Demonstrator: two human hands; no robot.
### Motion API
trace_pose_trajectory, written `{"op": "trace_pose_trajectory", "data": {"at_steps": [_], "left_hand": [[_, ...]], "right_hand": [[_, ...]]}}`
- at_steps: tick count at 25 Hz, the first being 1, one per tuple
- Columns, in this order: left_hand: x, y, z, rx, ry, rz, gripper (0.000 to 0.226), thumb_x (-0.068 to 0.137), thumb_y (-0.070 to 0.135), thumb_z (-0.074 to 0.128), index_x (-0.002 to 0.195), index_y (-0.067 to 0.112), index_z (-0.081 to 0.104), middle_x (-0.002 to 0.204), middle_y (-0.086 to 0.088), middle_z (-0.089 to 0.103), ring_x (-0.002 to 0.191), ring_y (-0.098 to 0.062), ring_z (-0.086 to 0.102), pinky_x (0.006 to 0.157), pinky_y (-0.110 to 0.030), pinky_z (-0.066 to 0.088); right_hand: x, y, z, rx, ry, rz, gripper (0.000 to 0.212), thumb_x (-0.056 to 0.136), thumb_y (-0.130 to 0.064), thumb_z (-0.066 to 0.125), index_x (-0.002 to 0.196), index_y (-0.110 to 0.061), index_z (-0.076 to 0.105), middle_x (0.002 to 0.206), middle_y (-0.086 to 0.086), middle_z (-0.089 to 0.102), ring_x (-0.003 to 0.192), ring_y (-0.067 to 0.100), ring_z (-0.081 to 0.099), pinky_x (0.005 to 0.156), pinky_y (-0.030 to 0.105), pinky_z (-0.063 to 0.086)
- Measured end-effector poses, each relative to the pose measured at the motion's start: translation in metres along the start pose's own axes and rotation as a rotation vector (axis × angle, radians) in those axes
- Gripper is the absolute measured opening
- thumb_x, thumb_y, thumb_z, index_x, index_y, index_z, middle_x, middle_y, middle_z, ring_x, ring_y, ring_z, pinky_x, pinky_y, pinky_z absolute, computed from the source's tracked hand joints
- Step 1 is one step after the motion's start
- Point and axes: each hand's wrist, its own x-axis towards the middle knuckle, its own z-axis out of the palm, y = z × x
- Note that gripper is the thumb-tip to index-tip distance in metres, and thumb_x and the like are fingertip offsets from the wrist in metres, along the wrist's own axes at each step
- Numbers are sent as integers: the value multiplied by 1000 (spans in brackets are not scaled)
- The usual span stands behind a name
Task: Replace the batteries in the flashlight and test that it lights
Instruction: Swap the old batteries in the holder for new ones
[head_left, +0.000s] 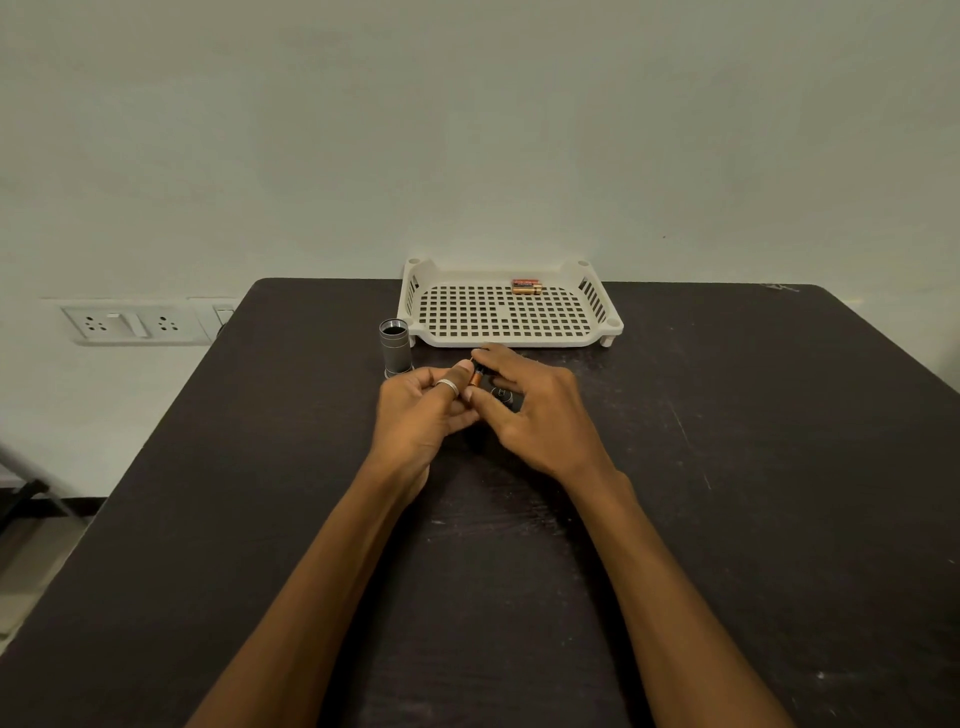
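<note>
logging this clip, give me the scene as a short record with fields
surface: dark table
left hand: left hand, ring on one finger, fingers on a battery
right hand: right hand, fingers on the same battery
flashlight body: grey flashlight tube, upright, open end up, left of the tray
tray: white perforated tray at the far edge
spare batteries: batteries lying at the tray's back
small dark part: under the right hand, cannot tell what it is
wall: socket plate at left
</note>
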Motion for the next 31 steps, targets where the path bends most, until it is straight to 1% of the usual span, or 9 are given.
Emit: {"op": "trace_pose_trajectory", "data": {"at_steps": [4,8,11,14,16,18,23,27,31], "left_hand": [[-1,3,0,-30,-13,-33,21,95,19,66,96,-2,70,79,-7,76,73,-12,74,69,-24,59],[-2,5,-1,-65,-18,-46,18,95,18,66,92,0,68,81,-12,76,74,-18,75,69,-24,60],[-3,7,-1,-91,-33,-61,18,96,18,65,95,1,68,81,-13,77,78,-21,76,69,-24,60],[-3,7,0,-117,-43,-72,19,96,19,64,97,0,67,84,-13,77,81,-21,76,68,-22,59],[-4,9,0,-128,-33,-76,18,97,19,63,98,2,67,86,-14,77,82,-21,76,68,-22,59],[-4,10,1,-127,-29,-76,16,98,19,62,98,3,66,86,-13,76,82,-21,76,69,-23,59],[-5,10,1,-98,-47,-70,12,100,20,57,101,10,63,89,-12,75,83,-20,76,71,-25,59],[-3,7,1,-81,-59,-68,10,103,21,52,104,15,60,88,-10,74,80,-19,76,68,-24,59],[-2,7,0,-88,-66,-69,14,105,21,47,107,14,58,85,-11,74,77,-19,76,67,-24,60]], "right_hand": [[1,1,0,105,-50,94,42,92,-15,73,133,-14,65,140,9,61,138,12,49,114,23,41],[4,1,-1,151,36,60,29,99,-17,64,127,-12,69,121,-11,68,114,-9,62,98,17,51],[8,0,1,406,212,228,27,105,-26,53,118,-10,72,113,0,75,100,13,73,83,35,63],[13,0,-11,718,381,494,28,106,-27,50,107,-8,70,107,8,76,94,23,76,72,34,64],[12,7,-18,630,383,590,26,105,-28,53,100,-9,71,94,8,76,81,17,77,70,33,64],[10,15,-18,246,267,600,21,101,-29,61,95,-13,74,85,3,75,72,12,75,74,33,63],[5,13,-8,-531,41,498,21,96,-40,64,95,-23,75,91,-3,71,87,17,67,66,27,42],[5,18,-2,-488,53,460,26,98,-39,59,85,-19,70,81,-3,67,77,15,63,64,31,48],[5,11,-9,-92,246,361,22,99,-29,60,80,-23,69,74,-13,65,69,0,62,62,19,44]]}}
